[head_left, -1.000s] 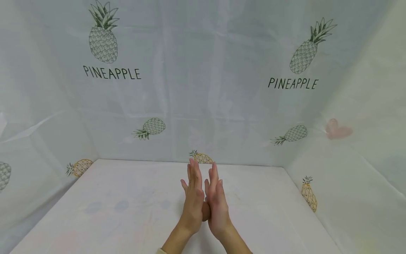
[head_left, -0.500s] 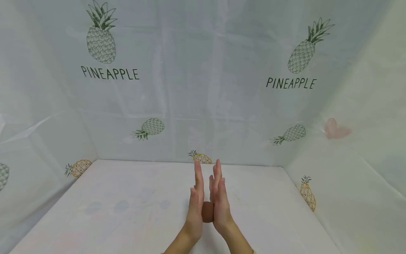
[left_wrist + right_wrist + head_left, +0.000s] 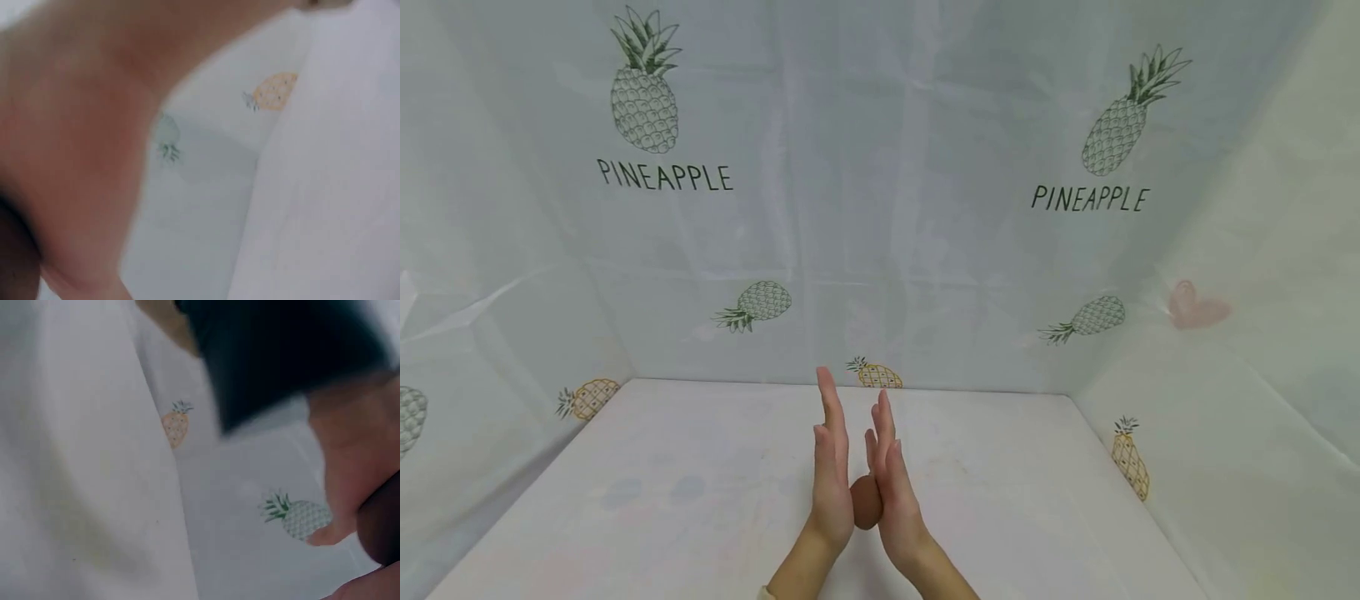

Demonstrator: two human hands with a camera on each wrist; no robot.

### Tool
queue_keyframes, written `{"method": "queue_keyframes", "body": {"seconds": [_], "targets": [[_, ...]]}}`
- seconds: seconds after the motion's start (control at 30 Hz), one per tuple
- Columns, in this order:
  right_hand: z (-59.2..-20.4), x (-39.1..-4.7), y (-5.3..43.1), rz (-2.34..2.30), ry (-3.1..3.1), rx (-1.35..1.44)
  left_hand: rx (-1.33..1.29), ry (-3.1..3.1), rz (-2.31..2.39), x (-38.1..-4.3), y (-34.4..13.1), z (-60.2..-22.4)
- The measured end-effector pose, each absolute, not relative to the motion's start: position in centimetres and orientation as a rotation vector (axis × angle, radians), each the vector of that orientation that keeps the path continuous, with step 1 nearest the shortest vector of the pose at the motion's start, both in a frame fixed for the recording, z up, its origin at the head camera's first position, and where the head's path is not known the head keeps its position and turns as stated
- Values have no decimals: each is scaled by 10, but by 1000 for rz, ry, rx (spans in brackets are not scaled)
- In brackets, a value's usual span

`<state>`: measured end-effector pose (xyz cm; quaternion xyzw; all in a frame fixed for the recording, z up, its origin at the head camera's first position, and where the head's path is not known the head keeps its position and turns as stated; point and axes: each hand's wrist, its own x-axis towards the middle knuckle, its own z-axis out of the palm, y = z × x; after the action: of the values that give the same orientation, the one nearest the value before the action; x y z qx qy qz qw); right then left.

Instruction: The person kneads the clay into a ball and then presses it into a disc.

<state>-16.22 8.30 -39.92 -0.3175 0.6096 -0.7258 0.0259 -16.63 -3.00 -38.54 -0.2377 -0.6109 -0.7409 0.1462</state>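
A smooth brown lump (image 3: 867, 502), rounded like an egg and looking like modelling clay, is pressed between my two palms above the white table. My left hand (image 3: 832, 475) stands upright on its left side, fingers straight and pointing away. On the other side my right hand (image 3: 896, 492) faces it, its fingers also straight and leaning a little left. The left wrist view has part of the brown lump (image 3: 17, 265) against the blurred left palm (image 3: 81, 144). At the right edge of the right wrist view, the lump (image 3: 382, 522) lies beside the right hand (image 3: 356, 456).
The white table (image 3: 662, 500) shows faint bluish and pinkish stains. A pale cloth (image 3: 865, 208) printed with pineapples hangs behind it and along both sides. A dark blurred block (image 3: 281, 356) crosses the top of the right wrist view.
Both hands and the lump shifted slightly right, then back left. The palms slid against each other; the left hand now reaches farther forward than the right. The lump's outline looks rounder than half a second ago.
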Motion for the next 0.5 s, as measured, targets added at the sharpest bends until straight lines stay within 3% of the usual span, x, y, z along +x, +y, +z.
{"method": "queue_keyframes", "body": {"seconds": [0.2, 0.5], "targets": [[-389, -154, 86, -2272, 1953, -1004, -629, -1858, -2145, -176, -25, -398], [-380, -157, 101, -2348, 1988, -928, -747, -1912, -2194, -169, -6, -406]]}}
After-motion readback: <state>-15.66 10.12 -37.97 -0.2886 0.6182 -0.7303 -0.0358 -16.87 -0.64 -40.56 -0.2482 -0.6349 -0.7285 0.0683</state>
